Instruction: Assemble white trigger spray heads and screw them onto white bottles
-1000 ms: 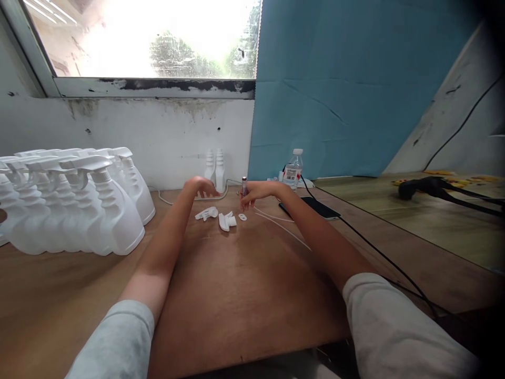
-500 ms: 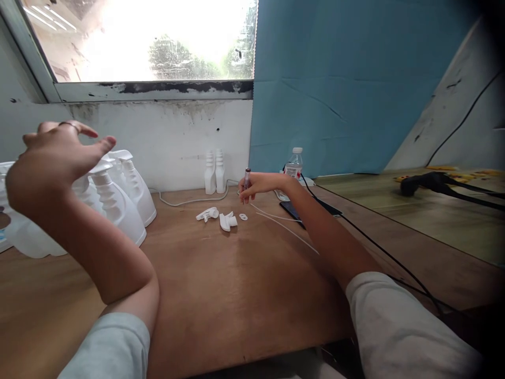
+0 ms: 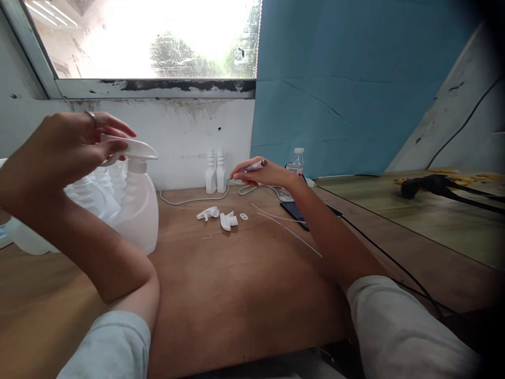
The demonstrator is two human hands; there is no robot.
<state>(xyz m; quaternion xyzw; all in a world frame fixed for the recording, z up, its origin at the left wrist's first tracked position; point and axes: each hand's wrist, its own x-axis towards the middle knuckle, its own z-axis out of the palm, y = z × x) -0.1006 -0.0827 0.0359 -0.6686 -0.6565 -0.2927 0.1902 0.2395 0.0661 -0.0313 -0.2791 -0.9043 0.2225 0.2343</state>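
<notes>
My left hand (image 3: 74, 142) is closed on the white trigger head of a spray bottle (image 3: 138, 210), which stands upright at the front right of a group of similar bottles. My right hand (image 3: 264, 173) has a slim pen-like object (image 3: 254, 166) between its fingers, tilted nearly level, above a grey cable. On the table (image 3: 221, 295) lie two loose white trigger heads (image 3: 208, 213) (image 3: 228, 221) and a small white ring piece (image 3: 244, 216).
Two small white bottles (image 3: 215, 171) stand by the wall. A clear water bottle (image 3: 296, 160) is behind my right wrist, and a dark phone (image 3: 294, 213) lies beside that forearm. Thin white tubes (image 3: 295, 235) and black cables run across the right side.
My left hand has moved right and closed on the bottle's head; that bottle now stands nearer and more to the right. The pen-like object has tipped from upright to nearly level.
</notes>
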